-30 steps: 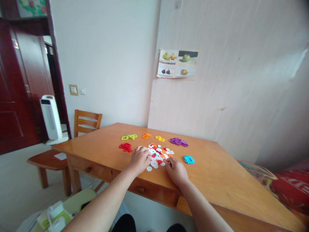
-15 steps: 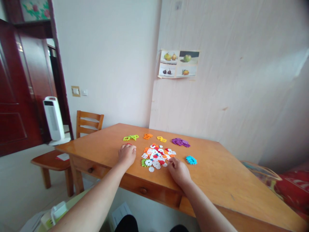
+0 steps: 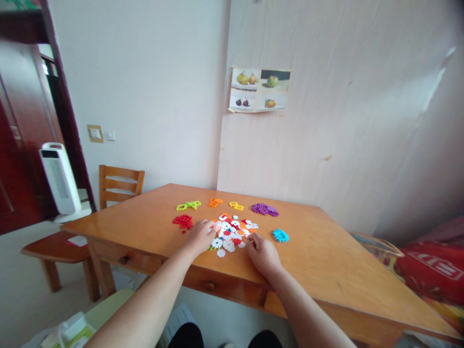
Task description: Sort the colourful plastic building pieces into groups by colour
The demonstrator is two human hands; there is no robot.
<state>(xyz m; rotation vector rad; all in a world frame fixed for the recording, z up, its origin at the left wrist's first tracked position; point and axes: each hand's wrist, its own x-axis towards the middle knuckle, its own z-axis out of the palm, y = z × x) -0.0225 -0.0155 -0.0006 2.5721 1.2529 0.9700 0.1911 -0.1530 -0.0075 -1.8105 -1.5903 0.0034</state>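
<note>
A mixed pile of flat plastic pieces (image 3: 229, 235), mostly white discs with red, orange and green ones, lies near the table's front edge. My left hand (image 3: 201, 236) reaches over the pile's left edge, fingers stretched toward it, with no piece plainly held. At the right edge, my right hand (image 3: 263, 251) rests with curled fingers by the white discs. Whatever may be in those fingers is hidden. Left of my left hand is a group of red pieces (image 3: 183, 221), with a small red bit below it. A blue cluster (image 3: 281, 235) lies beyond my right hand.
Behind the pile, light-green pieces (image 3: 188, 206), orange pieces (image 3: 215, 202), yellow pieces (image 3: 236, 206) and purple pieces (image 3: 265, 209) lie in separate groups on the wooden table (image 3: 319, 261). A wooden chair (image 3: 121, 182) stands at the left, and a red bag (image 3: 431, 263) at the right.
My left hand has moved right from the red pieces to the pile, uncovering the red group. My right hand stays by the pile's right edge. The view has turned slightly right.
</note>
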